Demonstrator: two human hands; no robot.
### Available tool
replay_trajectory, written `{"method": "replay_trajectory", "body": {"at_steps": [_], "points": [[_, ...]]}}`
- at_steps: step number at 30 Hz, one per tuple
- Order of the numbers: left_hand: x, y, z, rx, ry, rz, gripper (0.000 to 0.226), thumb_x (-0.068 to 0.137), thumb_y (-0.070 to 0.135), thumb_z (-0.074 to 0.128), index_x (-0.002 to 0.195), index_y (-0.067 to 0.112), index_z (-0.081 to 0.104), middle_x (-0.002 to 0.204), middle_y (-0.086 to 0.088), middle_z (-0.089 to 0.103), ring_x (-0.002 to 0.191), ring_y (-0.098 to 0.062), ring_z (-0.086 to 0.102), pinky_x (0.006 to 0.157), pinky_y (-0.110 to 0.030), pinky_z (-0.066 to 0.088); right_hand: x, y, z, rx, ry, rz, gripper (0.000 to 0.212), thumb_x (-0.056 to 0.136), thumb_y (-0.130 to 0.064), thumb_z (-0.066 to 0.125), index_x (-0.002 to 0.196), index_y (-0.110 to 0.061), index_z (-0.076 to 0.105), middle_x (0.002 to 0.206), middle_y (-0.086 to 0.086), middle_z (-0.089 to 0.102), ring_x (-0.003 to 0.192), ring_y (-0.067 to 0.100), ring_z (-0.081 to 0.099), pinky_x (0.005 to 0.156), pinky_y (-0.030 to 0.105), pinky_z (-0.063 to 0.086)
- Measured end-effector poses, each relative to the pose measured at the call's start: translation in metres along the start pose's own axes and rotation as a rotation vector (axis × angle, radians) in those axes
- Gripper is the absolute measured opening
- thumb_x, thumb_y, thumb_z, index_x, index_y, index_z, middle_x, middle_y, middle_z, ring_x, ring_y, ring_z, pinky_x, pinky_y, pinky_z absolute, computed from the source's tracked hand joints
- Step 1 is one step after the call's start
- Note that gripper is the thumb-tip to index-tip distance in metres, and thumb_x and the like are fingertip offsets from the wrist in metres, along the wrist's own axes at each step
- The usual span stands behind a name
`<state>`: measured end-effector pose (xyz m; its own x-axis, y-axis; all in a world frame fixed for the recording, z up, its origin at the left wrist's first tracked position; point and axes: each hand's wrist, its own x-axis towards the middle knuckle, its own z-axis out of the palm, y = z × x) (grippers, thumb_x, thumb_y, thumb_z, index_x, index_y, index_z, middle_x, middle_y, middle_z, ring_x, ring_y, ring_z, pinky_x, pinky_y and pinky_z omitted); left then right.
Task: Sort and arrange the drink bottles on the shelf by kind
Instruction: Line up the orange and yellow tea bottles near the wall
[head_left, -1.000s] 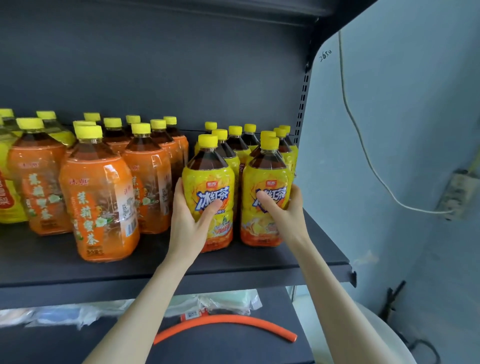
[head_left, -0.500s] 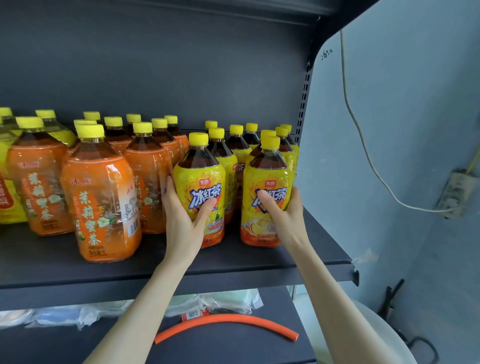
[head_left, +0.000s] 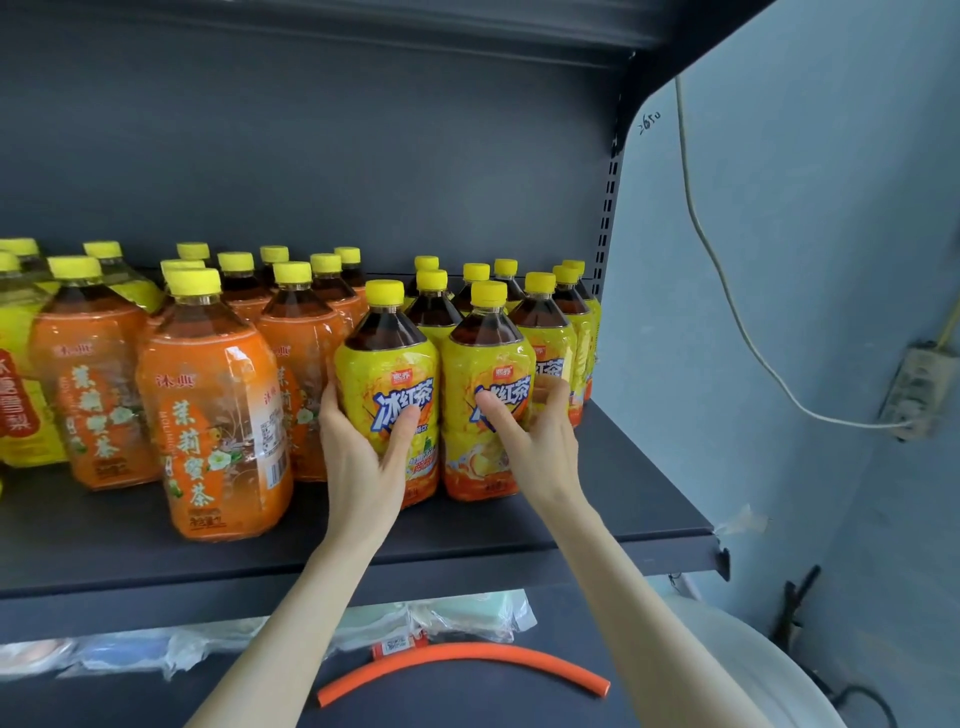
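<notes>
On the dark shelf (head_left: 519, 535) stand two front yellow-label iced tea bottles. My left hand (head_left: 363, 457) grips the left one (head_left: 387, 364) around its left side. My right hand (head_left: 540, 436) grips the right one (head_left: 488, 358), thumb across the label. Both stand upright, side by side and close together. Behind them are several more yellow-label bottles (head_left: 550, 332). To the left stand several orange-label tea bottles (head_left: 213, 405), all with yellow caps.
Yellow-wrapped bottles (head_left: 21, 384) sit at the far left. The shelf's right upright (head_left: 608, 208) stands next to a blue wall with a cable (head_left: 727, 291) and socket (head_left: 919, 389). On the lower shelf lie an orange tube (head_left: 467, 665) and plastic bags (head_left: 208, 644).
My left hand's bottle slid left and forward, away from the row. My right hand's bottle came forward and left to stand beside it.
</notes>
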<state>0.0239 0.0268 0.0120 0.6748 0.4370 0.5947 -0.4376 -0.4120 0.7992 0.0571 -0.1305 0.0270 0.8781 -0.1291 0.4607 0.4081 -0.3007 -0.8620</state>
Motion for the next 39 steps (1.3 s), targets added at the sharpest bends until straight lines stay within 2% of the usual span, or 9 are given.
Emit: {"method": "replay_trajectory", "body": {"at_steps": [5, 12, 18, 22, 24, 27, 30, 35, 39], "points": [[-0.003, 0.001, -0.001, 0.108, 0.038, 0.022, 0.088, 0.077, 0.049, 0.059, 0.144, 0.004, 0.023, 0.138, -0.017, 0.027, 0.128, -0.027, 0.035, 0.106, -0.045, 0.039, 0.008, 0.006, -0.017, 0.053, 0.047, -0.018, 0.059, 0.076, -0.071, 0.057, 0.117, -0.030, 0.052, 0.128, -0.005, 0.037, 0.127, 0.020, 0.039, 0.108, 0.046, 0.038], [-0.002, 0.004, 0.003, 0.177, 0.041, 0.015, 0.088, 0.078, 0.050, 0.054, 0.144, 0.001, 0.022, 0.134, -0.020, 0.029, 0.127, -0.028, 0.033, 0.101, -0.029, 0.031, 0.049, 0.017, -0.036, 0.241, -0.060, 0.120, 0.079, 0.088, -0.050, 0.058, 0.150, -0.021, 0.019, 0.150, 0.007, 0.034, 0.135, 0.023, 0.039, 0.108, 0.039, 0.038], [-0.004, 0.005, 0.008, 0.253, 0.107, -0.007, 0.087, 0.079, 0.055, 0.047, 0.145, 0.005, 0.020, 0.138, -0.018, 0.032, 0.128, -0.031, 0.034, 0.106, -0.050, 0.027, 0.064, 0.030, -0.032, 0.274, -0.106, 0.098, 0.072, 0.090, -0.031, 0.064, 0.147, -0.015, 0.024, 0.142, 0.011, 0.047, 0.126, 0.027, 0.052, 0.103, 0.051, 0.045], [-0.017, 0.010, 0.015, 0.147, 0.115, 0.012, 0.084, 0.086, 0.048, 0.044, 0.150, 0.007, 0.006, 0.151, -0.012, 0.015, 0.132, 0.001, 0.016, 0.107, -0.010, 0.015, 0.064, 0.036, -0.044, 0.261, -0.091, 0.061, 0.068, 0.088, -0.034, 0.066, 0.144, -0.018, 0.030, 0.134, 0.007, 0.053, 0.122, 0.024, 0.054, 0.099, 0.050, 0.049], [-0.031, 0.017, 0.021, 0.122, 0.141, 0.036, 0.081, 0.091, 0.045, 0.046, 0.149, 0.006, 0.007, 0.153, -0.012, 0.010, 0.132, 0.006, 0.008, 0.110, -0.012, 0.013, 0.062, 0.041, -0.054, 0.271, -0.090, 0.054, 0.066, 0.089, -0.035, 0.065, 0.144, -0.018, 0.033, 0.133, 0.007, 0.055, 0.123, 0.025, 0.054, 0.096, 0.050, 0.051], [-0.054, 0.030, 0.038, 0.156, 0.255, 0.168, 0.069, 0.093, 0.039, 0.052, 0.141, -0.004, 0.027, 0.142, -0.021, 0.027, 0.135, -0.017, 0.025, 0.111, -0.029, 0.025, 0.054, 0.048, -0.075, 0.322, -0.102, 0.027, 0.058, 0.089, -0.033, 0.065, 0.140, -0.019, 0.040, 0.112, -0.007, 0.063, 0.107, 0.021, 0.066, 0.078, 0.039, 0.060], [-0.071, 0.046, 0.067, 0.075, 0.199, 0.256, 0.056, 0.088, 0.035, 0.056, 0.126, -0.004, 0.043, 0.125, -0.016, 0.044, 0.116, -0.024, 0.045, 0.099, -0.027, 0.039, 0.042, 0.050, -0.093, 0.386, -0.133, 0.009, 0.047, 0.090, -0.028, 0.064, 0.133, -0.019, 0.046, 0.096, -0.013, 0.067, 0.087, 0.010, 0.071, 0.060, 0.023, 0.057], [-0.079, 0.069, 0.111, -0.039, -0.004, 0.163, 0.052, 0.086, 0.045, 0.058, 0.124, 0.012, 0.046, 0.118, -0.001, 0.056, 0.112, -0.013, 0.055, 0.089, -0.032, 0.050, 0.027, 0.047, -0.114, 0.444, -0.246, -0.046, 0.028, 0.090, -0.026, 0.061, 0.116, -0.028, 0.051, 0.088, -0.020, 0.071, 0.079, 0.008, 0.072, 0.059, 0.021, 0.056], [-0.077, 0.068, 0.120, 0.016, 0.003, 0.132, 0.064, 0.086, 0.060, 0.048, 0.128, 0.012, 0.048, 0.119, 0.002, 0.058, 0.111, -0.011, 0.054, 0.089, -0.022, 0.047, 0.019, 0.043, -0.115, 0.468, -0.320, -0.070, 0.051, 0.082, -0.041, 0.061, 0.127, -0.020, 0.051, 0.107, -0.006, 0.071, 0.091, 0.017, 0.072, 0.067, 0.029, 0.058]]}}
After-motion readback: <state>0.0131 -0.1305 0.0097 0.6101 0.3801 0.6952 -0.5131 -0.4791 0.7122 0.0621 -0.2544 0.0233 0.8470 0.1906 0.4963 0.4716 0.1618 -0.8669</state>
